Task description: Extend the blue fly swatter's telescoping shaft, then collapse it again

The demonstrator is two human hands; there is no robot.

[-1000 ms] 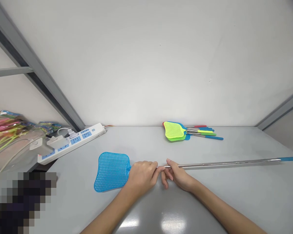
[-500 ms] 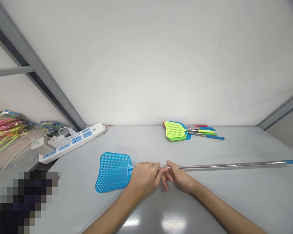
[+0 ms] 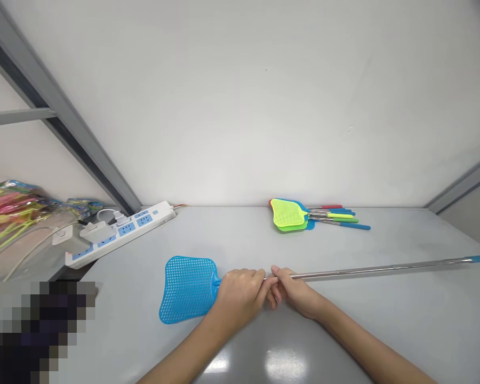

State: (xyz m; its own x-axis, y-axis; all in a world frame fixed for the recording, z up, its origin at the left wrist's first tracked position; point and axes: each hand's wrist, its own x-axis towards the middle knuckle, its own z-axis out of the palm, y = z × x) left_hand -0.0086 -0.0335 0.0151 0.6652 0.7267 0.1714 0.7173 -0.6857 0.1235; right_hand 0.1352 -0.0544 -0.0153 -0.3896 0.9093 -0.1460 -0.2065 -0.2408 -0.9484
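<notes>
A blue fly swatter (image 3: 189,290) with a long, drawn-out metal rod lies across my view, its perforated head at the left and its blue grip at the right edge. My left hand (image 3: 242,293) is wrapped round the rod close to the head. Right beside it, my right hand (image 3: 298,292) pinches the rod between thumb and fingers, the fingertips of both hands nearly meeting. Part of the rod is hidden under my left hand. At the back, against the wall, lies a pile of shorter fly swatters (image 3: 288,213) in yellow, green, blue and red.
A white power strip (image 3: 122,234) with plugged-in adapters and cables sits at the table's left. Beyond it are colourful items in clear plastic wrapping (image 3: 12,213). The grey table (image 3: 384,320) meets a white wall, with grey metal frame posts (image 3: 64,117) at both sides.
The swatter's head has dropped slightly toward me while the grip end has risen a little, tilting the rod. My right hand's fingers have drawn in closer to the rod.
</notes>
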